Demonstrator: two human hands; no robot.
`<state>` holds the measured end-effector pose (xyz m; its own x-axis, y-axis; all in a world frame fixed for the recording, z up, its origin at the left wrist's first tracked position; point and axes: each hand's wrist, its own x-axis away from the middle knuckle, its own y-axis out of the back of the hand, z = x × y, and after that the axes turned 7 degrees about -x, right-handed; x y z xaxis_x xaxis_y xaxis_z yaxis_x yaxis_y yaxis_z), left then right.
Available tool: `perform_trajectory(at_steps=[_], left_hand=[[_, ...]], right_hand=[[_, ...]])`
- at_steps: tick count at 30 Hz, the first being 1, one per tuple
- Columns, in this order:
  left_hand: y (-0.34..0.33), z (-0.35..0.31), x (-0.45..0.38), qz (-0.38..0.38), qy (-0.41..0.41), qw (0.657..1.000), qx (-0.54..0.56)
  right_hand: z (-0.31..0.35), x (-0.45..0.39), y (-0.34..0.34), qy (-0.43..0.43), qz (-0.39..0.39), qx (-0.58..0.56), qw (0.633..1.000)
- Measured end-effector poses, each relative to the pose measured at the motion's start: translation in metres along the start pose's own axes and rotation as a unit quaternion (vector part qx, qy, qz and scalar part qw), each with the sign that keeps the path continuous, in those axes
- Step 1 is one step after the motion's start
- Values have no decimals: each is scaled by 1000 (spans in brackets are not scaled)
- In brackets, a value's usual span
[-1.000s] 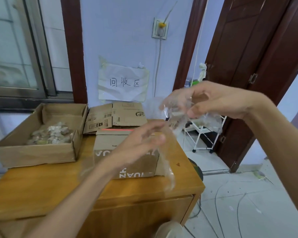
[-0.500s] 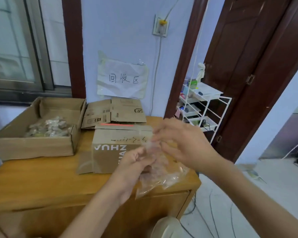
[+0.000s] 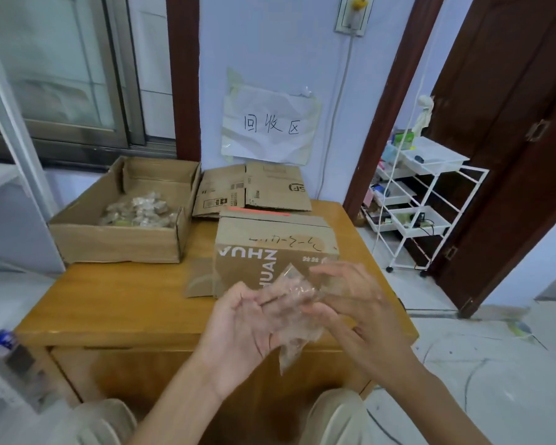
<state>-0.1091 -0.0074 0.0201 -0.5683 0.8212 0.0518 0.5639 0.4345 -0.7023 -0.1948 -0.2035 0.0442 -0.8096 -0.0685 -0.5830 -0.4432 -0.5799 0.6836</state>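
A crumpled clear plastic bag (image 3: 294, 311) is squeezed between my two hands above the front edge of the wooden cabinet (image 3: 116, 303). My left hand (image 3: 241, 326) lies palm up under the bag, its fingers curled round the bag's left side. My right hand (image 3: 353, 303) holds the right side, thumb and fingers bent over the plastic. The bag's lower corner hangs down below my hands. Behind the hands stands a closed cardboard box (image 3: 270, 252) with printed letters.
An open cardboard box (image 3: 87, 232) with several small clear packets (image 3: 138, 210) sits at the cabinet's back left. Flattened cardboard (image 3: 251, 189) leans at the wall under a paper sign (image 3: 270, 123). A white wire trolley (image 3: 424, 203) stands by the dark door on the right.
The bag was stretched out high between my raised hands; both hands have come down and together, crumpling it into a small wad near the cabinet's front edge.
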Motion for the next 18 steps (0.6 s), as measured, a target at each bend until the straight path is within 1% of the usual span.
perform_trajectory(at_steps=[1, 2, 4, 5, 7, 9, 10, 11, 13, 15, 16, 18], left_hand=[[-1, 3, 3, -12, -9, 1000, -14], [-3, 5, 4, -37, -25, 997, -62], [-11, 9, 6, -102, -67, 980, -155], [-12, 11, 6, -137, -81, 973, -168], [-15, 15, 9, -197, -101, 963, -156], [-15, 20, 12, -234, -108, 960, -111], [-15, 23, 13, -236, -108, 961, -94], [-14, 27, 14, -234, -101, 963, -85], [-12, 32, 15, -237, -73, 961, -126], [-8, 36, 15, -248, -42, 946, -206], [-7, 38, 16, -250, -36, 940, -230], [-5, 40, 18, -259, -50, 928, -261]], right_hand=[[3, 2, -5, -22, -21, 2, 1000], [8, 4, -13, -49, -43, 3, 998], [21, 8, -31, -122, -99, 8, 987], [28, 10, -39, -169, -131, 4, 977], [37, 12, -51, -269, -183, -48, 945], [42, 9, -58, -347, -199, -168, 901], [42, 9, -63, -352, -208, -236, 882], [42, 10, -70, -330, -216, -270, 879], [45, 11, -78, -281, -246, -244, 895], [45, 14, -82, -252, -266, -253, 896], [43, 15, -82, -247, -262, -280, 890], [39, 18, -78, -250, -231, -320, 884]])
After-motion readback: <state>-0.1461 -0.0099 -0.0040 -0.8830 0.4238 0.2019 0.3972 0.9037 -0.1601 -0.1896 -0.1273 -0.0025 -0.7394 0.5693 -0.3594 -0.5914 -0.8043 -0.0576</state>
